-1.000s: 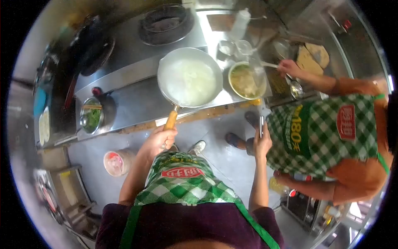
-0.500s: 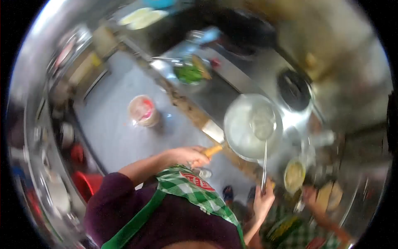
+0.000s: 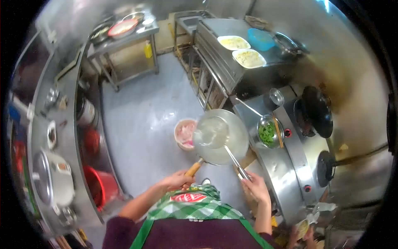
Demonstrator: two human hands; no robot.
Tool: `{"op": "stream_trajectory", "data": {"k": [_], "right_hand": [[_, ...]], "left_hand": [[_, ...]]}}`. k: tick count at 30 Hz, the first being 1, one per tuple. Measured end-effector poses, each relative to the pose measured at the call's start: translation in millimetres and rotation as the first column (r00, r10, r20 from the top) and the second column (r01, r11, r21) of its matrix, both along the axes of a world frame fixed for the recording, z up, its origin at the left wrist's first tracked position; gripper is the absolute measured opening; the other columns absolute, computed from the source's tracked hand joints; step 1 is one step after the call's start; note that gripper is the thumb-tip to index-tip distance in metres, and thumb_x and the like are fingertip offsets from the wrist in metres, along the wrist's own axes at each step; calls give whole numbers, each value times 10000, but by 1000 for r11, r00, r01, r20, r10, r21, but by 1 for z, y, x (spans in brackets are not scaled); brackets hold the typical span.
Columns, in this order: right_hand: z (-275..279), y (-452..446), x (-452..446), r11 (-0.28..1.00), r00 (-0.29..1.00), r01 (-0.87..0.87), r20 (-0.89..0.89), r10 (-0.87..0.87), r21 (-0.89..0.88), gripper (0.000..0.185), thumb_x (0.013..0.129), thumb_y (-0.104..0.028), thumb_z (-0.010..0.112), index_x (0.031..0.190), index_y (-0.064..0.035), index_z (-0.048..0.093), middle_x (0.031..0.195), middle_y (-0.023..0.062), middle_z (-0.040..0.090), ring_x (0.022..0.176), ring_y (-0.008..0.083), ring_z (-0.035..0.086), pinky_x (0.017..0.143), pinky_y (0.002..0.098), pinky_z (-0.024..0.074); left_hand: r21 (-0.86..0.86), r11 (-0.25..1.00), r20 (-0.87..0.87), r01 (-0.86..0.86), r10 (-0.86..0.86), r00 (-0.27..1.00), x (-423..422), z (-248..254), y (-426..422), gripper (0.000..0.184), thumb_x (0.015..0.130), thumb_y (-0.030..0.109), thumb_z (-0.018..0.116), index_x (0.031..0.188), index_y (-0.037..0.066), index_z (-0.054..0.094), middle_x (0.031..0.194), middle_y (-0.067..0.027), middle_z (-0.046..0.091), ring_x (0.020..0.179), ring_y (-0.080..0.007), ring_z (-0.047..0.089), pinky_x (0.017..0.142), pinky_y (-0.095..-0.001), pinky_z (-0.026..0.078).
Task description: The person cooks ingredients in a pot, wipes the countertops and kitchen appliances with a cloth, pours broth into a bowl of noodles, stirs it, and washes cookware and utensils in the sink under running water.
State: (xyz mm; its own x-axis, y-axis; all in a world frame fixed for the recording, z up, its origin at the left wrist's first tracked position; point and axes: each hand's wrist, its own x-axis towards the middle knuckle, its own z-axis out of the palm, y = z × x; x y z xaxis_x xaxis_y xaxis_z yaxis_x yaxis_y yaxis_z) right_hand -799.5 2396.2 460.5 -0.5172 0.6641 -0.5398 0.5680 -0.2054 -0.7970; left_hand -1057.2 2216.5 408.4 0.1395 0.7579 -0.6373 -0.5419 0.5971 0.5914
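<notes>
My left hand (image 3: 179, 181) is wrapped round the wooden handle (image 3: 193, 168) of a wide, light-coloured wok (image 3: 236, 135). In my right hand (image 3: 256, 187) is the metal handle of a round-headed strainer (image 3: 236, 159). Its head lies over the wok's inside, towards the left; whether liquid is under it I cannot make out. The wok is held above the floor, partly over a tub of pale pink, meat-like pieces (image 3: 184, 130) standing there.
At right, the steel stove (image 3: 271, 166) bears a bowl of green leaves (image 3: 267, 133), chopsticks and a black wok (image 3: 317, 112). Two white dishes (image 3: 248, 59) stand on the far counter. A red bucket (image 3: 99, 186) is at left. Another person's hands (image 3: 307, 234) show at lower right.
My view has turned right and up. I have swung the wok and strainer from beside the stove to above the floor, next to the tub. Both hands keep their grip.
</notes>
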Motion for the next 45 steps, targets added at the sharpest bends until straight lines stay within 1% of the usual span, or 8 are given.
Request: {"op": "stream_trajectory", "data": {"k": [10,13,22,35,39,41,42,45], "right_hand": [[-101,61,-326,959,834,-159,-488,258,234,366,778,-82,596,1109,39,497,738,-20,538,611,42,460,523,191,383],[-122,103,-425,960,854,-269,-443,273,73,346,778,-132,587,1076,33,521,785,40,583,657,80,508,574,226,415],[-38,250,-688,915,826,-399,-454,333,-55,353,793,-161,588,1089,11,504,593,-3,480,438,52,417,352,196,308],[-27,435,-895,966,814,243,-525,-250,-84,419,809,-90,566,1171,59,416,588,19,504,368,46,392,323,178,294],[-34,497,-931,880,749,473,-504,-430,-48,406,810,-94,560,1168,38,422,606,27,507,378,61,409,322,200,309],[-43,531,-951,855,715,517,-532,-454,-33,413,813,-96,551,1181,29,411,624,32,508,381,66,409,329,206,314],[-44,546,-961,822,689,569,-530,-495,-28,419,818,-97,541,1193,22,399,633,32,502,379,70,403,333,209,311],[-41,592,-982,792,654,596,-494,-573,-129,373,830,-95,524,1163,22,404,623,22,485,382,65,398,336,207,302]], "left_hand": [[-81,845,-88,-529,523,848,-252,-28,30,118,770,95,534,783,88,417,554,61,324,435,-32,305,377,-186,264],[-94,802,-106,-590,581,807,-328,-15,61,115,766,97,534,772,92,419,540,67,317,436,-31,304,385,-188,267],[-23,751,-96,-660,656,749,-555,7,186,85,779,82,524,789,83,440,553,73,329,446,-31,306,399,-189,266],[122,962,-424,-243,272,864,-870,33,485,87,736,97,545,779,47,489,552,18,421,456,-84,387,404,-235,325],[134,975,-514,-175,219,829,-936,13,604,111,741,113,547,725,27,478,555,-21,443,458,-124,406,417,-256,324],[112,994,-734,-6,87,673,-951,18,658,138,744,151,551,711,34,486,547,-11,451,460,-104,390,426,-255,308],[228,968,-548,-105,216,808,-973,-23,692,168,734,168,548,656,32,489,535,-20,459,462,-115,407,414,-277,316],[75,997,-883,-5,69,465,-987,-48,773,223,714,202,543,716,-16,501,576,-53,493,486,-140,469,430,-281,369]]}}
